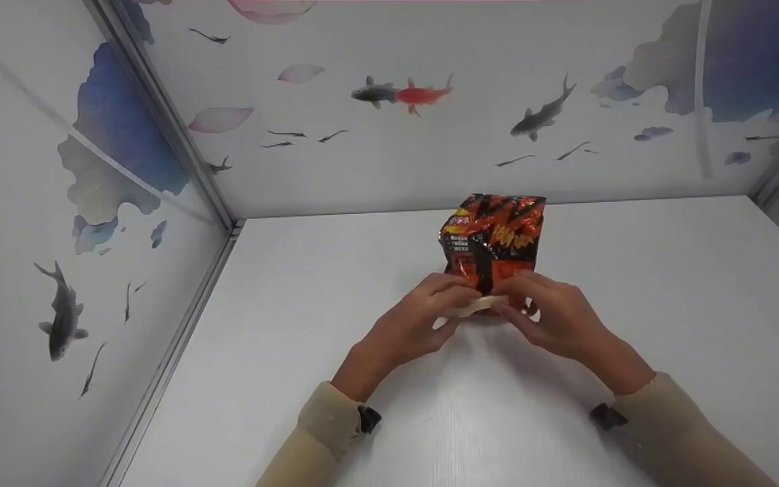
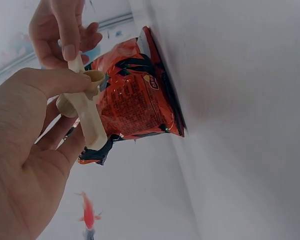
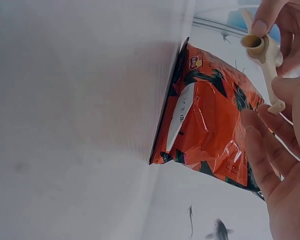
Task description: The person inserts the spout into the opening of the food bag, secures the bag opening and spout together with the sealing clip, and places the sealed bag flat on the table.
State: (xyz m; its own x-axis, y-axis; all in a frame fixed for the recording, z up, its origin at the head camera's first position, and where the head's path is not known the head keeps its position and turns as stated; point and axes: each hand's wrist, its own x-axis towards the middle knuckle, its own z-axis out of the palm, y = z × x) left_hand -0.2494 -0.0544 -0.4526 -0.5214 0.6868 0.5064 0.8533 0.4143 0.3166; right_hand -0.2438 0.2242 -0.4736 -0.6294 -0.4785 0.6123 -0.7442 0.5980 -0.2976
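Observation:
A cream plastic bag clip (image 1: pixel 476 307) with a round hollow spout is held level between both hands, in front of the snack bag. My left hand (image 1: pixel 416 316) pinches it at the spout, thumb on top, as the left wrist view shows the clip (image 2: pixel 90 117) closely. At the other end of the clip (image 3: pixel 270 75), my right hand (image 1: pixel 558 316) pinches with thumb and fingertips. The red, orange and black snack bag (image 1: pixel 498 233) stands upright just behind the hands. Its lower front is partly hidden by the fingers in the head view.
The bag stands on a white table (image 1: pixel 322 270) near its back edge. A white back panel (image 1: pixel 430 155) printed with fish and petals rises behind it. Another printed panel (image 1: pixel 17 203) stands on the left, framed by a metal post (image 1: pixel 166 122).

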